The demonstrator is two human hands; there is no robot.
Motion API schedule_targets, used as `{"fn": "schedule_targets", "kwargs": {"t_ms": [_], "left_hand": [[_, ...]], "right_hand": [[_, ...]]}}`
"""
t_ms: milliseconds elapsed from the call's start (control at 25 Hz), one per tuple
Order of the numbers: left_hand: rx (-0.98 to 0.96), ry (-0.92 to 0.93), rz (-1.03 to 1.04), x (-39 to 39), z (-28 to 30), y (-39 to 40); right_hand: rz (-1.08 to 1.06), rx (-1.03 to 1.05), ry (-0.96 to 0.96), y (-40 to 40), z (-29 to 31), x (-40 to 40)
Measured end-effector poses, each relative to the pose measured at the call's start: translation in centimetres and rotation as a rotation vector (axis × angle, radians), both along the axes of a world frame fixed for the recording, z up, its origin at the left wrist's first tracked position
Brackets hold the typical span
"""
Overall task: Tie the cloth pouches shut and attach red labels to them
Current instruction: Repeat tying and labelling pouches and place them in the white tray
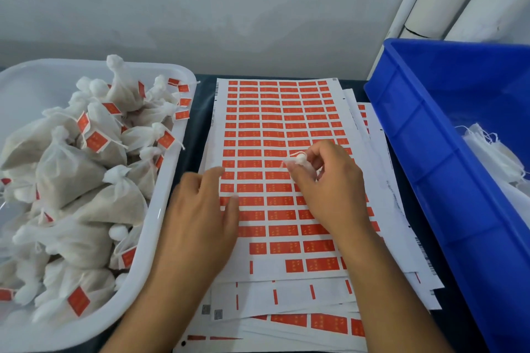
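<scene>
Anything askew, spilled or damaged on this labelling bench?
Nothing spilled or damaged. The label sheets under the top sheet are fanned out unevenly, edges poking out right and near. Finished pouches lie heaped in the white tray, none outside it.

My right hand (329, 189) pinches a small white cloth pouch (301, 162) above the white sheet of red rectangular labels (275, 135). My left hand (200, 209) rests flat on the sheet's left edge. White plastic tray (160, 209) of tied, labelled pouches on the left; blue plastic crate (430, 135) on the right.
</scene>
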State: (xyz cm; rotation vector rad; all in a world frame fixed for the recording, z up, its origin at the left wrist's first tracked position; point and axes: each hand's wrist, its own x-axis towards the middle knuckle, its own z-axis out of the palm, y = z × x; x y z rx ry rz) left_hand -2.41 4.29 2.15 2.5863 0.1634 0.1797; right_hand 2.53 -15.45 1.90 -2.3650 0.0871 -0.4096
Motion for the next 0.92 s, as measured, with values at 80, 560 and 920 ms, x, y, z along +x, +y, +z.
{"fn": "schedule_targets", "kwargs": {"t_ms": [80,560,920], "left_hand": [[0.015,0.025,0.017,-2.4,-0.6,0.6],[-0.369,0.034,0.054,-6.6,0.0,0.7],[-1.242,0.295,0.079,-7.7,-0.1,-0.2]], "right_hand": [[-0.019,0.013,0.05,-0.1,-0.1,0.0],[0.064,-0.031,0.191,0.1,1.2,-1.1],[0.541,-0.124,0.54,0.2,1.7,-6.2]]}}
